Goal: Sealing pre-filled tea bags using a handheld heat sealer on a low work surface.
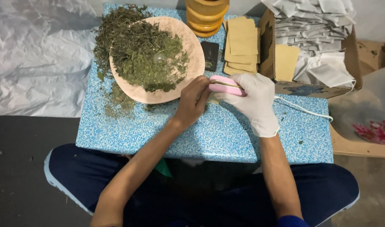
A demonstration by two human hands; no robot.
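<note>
My right hand point(252, 100), in a white glove, clamps a small pink heat sealer point(224, 85) with a white cord point(303, 109) on the blue speckled table point(209, 134). My bare left hand point(191, 101) holds a tan paper pouch at the sealer's jaws; only its thin edge point(227, 84) shows between the jaws. Both hands meet at the table's middle, just right of a pinkish tray point(192, 46) heaped with dried green herbs point(137, 50).
A stack of tan pouches point(241, 44) lies behind the hands beside a small dark scale point(210, 54). An open cardboard box point(285, 63) of white sachets stands at back right. A yellow ribbed container point(206, 17) stands at back centre. Herb crumbs litter the table's left.
</note>
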